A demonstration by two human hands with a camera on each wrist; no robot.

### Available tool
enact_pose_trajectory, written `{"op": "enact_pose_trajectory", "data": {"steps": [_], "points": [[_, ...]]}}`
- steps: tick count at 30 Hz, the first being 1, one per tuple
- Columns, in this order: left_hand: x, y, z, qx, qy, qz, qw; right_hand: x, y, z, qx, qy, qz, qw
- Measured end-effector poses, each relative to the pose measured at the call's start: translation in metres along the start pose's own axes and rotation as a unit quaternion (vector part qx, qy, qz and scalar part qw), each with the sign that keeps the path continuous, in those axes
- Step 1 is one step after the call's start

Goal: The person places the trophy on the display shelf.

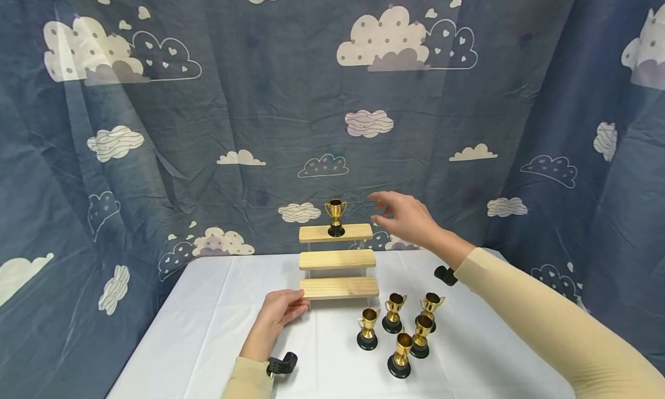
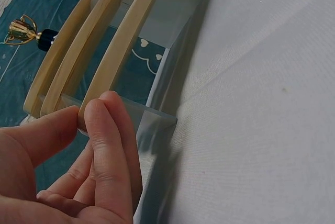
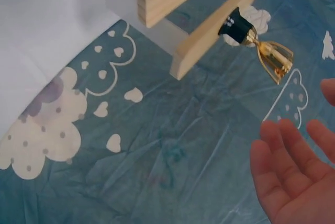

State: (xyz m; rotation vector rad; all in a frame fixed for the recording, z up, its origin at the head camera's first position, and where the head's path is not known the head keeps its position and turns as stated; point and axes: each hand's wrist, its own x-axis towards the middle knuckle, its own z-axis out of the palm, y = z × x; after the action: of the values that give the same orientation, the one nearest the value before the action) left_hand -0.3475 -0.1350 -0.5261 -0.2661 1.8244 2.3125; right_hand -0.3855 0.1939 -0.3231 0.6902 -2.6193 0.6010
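Observation:
A three-tier wooden display stand (image 1: 336,260) with clear side panels stands at the back of the table. One gold trophy cup (image 1: 336,214) on a black base is upright on its top step. My left hand (image 1: 282,309) pinches the left end of the lowest step (image 2: 118,51) between thumb and fingers. To the right of the top trophy, my right hand (image 1: 405,217) hovers in the air with fingers spread and holds nothing. In the right wrist view a gap shows between that hand (image 3: 293,171) and the trophy cup (image 3: 275,59).
Several more gold trophy cups (image 1: 368,328) stand upright in a group on the white tablecloth (image 1: 218,318), in front and to the right of the stand. A dark blue curtain (image 1: 291,99) with cloud prints hangs behind the table and at both sides.

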Motion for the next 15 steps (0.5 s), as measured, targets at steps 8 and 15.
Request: {"op": "enact_pose_trajectory", "data": {"steps": [8, 15], "points": [[0.002, 0.000, -0.001, -0.002, 0.003, -0.006, 1.0000, -0.023, -0.004, 0.006, -0.014, -0.017, -0.013, 1.000], [0.002, -0.001, -0.001, -0.001, 0.004, -0.003, 1.0000, -0.043, -0.006, 0.007, -0.008, -0.022, -0.019, 1.000]]}}
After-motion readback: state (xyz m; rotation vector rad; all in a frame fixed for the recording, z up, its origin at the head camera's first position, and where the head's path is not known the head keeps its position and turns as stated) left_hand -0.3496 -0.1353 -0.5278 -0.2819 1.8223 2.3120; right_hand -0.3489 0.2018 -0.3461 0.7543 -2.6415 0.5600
